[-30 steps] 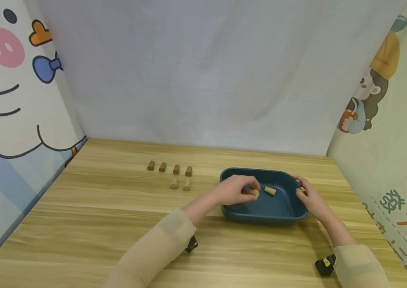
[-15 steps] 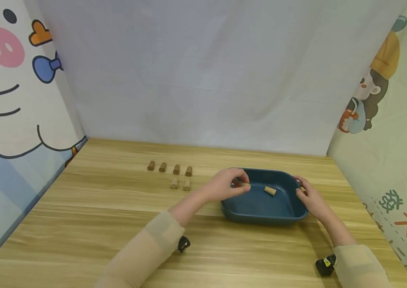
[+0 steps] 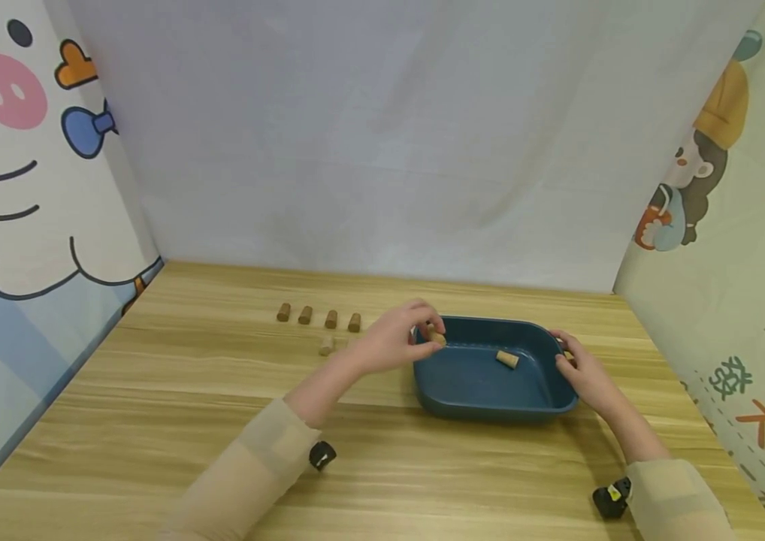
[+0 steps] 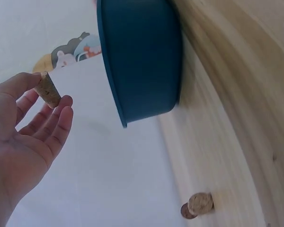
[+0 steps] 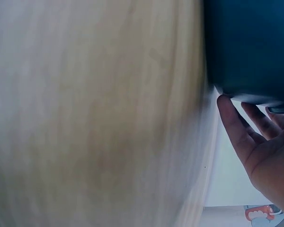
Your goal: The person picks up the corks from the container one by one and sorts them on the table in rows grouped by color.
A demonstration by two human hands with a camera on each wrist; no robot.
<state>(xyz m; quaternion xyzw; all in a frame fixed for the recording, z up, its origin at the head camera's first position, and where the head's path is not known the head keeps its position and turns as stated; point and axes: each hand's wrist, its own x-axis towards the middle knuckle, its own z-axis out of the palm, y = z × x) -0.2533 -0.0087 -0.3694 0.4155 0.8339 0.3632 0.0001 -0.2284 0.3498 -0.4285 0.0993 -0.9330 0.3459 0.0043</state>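
Note:
My left hand (image 3: 385,342) pinches a light cork stopper (image 3: 436,337) between thumb and fingertips, above the left rim of a dark blue rectangular dish (image 3: 491,412). In the left wrist view the cork (image 4: 48,90) is tilted and held clear of the dish wall (image 4: 142,61). Another light cork (image 3: 507,359) lies on its side inside the dish. At the dish's right end, my right hand (image 3: 588,379) grips the edge, thumb and fingers apart around it. The right wrist view has that hand (image 5: 267,151) against the dish's end, part of its hold hidden.
Left of the dish, several darker corks (image 3: 331,319) stand in a row on the wooden table (image 3: 152,421). In front of them stands a light cork (image 3: 327,346); my left hand mostly covers the spot beside it. A pale cloth (image 3: 382,150) hangs behind.
The left hand has drawn up and leftward with its cork, from inside the dish to over its left rim. The right hand and dish stay put.

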